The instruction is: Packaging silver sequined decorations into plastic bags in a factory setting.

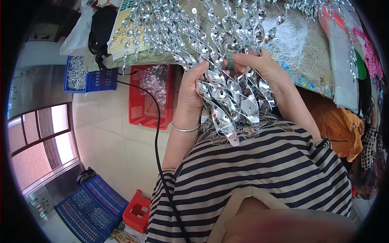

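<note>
Twisted silver foil strips (227, 95) hang in a bundle over the table's near edge and down toward my lap. On the bundle's left side my left hand (192, 83) is closed around some of the strips, its thumb on top. My right hand (261, 67) grips the strips from the other side, thumb pointing inward; its other fingers are partly hidden behind the foil. More silver spiral strips (162, 30) spread across the tabletop beyond both hands.
A tangle of white thread (289, 38) lies on the table (318, 60). Below stand a red crate (142, 115) with clear wrapping and a blue crate (99, 81) of silver pieces. A black cable (157, 133) runs down beside my left arm. Orange cloth (340, 129) hangs at right.
</note>
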A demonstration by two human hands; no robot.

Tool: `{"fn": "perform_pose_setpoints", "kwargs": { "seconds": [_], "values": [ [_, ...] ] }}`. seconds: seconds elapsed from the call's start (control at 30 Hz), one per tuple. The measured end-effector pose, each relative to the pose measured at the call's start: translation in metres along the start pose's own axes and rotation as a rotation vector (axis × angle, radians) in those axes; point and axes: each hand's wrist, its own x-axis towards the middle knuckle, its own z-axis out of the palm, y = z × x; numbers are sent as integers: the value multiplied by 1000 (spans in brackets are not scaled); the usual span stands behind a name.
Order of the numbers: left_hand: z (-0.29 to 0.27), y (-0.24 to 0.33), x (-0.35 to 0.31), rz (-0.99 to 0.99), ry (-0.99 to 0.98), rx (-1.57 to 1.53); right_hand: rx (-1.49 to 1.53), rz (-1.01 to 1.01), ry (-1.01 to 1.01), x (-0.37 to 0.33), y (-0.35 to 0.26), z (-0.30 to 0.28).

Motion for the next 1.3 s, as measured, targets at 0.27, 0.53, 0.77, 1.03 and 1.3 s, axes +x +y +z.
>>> {"fn": "perform_pose_setpoints", "kwargs": {
  "seconds": [0.27, 0.53, 0.77, 1.03, 1.3],
  "values": [
    [3, -1, 3, -15, -14, -8, 123, 22, 60, 1, -2, 12],
    [1, 1, 3, -40, -8, 102, 110, 21, 78, 5, 5, 8],
    [2, 2, 1, -35, 45, 170, 114, 29, 123, 3, -1, 11],
    [0, 1, 0, -67, -39, 54, 151, 31, 166, 0, -2, 10],
    [-2, -1, -1, -71, -3, 34, 166, 22, 136, -1, -3, 8]
  ]
}}
